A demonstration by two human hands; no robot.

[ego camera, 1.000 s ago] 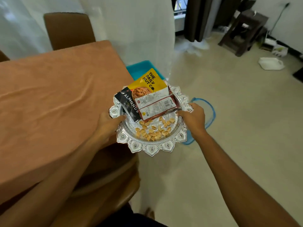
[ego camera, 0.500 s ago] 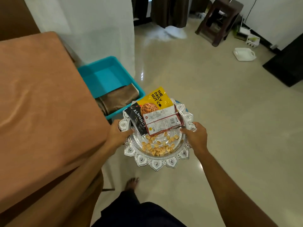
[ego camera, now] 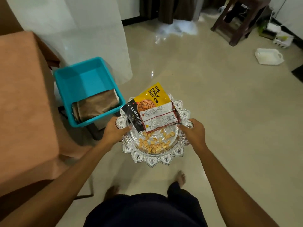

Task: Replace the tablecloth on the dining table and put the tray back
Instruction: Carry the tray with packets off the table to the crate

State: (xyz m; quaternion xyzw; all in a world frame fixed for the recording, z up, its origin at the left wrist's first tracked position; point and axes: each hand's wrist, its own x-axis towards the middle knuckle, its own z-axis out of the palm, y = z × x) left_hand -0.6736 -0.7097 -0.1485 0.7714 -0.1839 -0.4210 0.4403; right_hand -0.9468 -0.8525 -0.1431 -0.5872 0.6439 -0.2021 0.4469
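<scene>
Between left hand (ego camera: pixel 113 131) and right hand (ego camera: pixel 193 133), both gripping its rim: tray (ego camera: pixel 155 159), now carried clear of tablecloth (ego camera: pixel 24 95), freeing it for replacement.

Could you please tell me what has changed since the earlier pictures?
The silver tray has been carried away from the edge of the dining table, out over the floor near the blue bin. Unchanged: the left hand and right hand still grip its rim, and the nut packets and loose nuts lie on it as before.
</scene>
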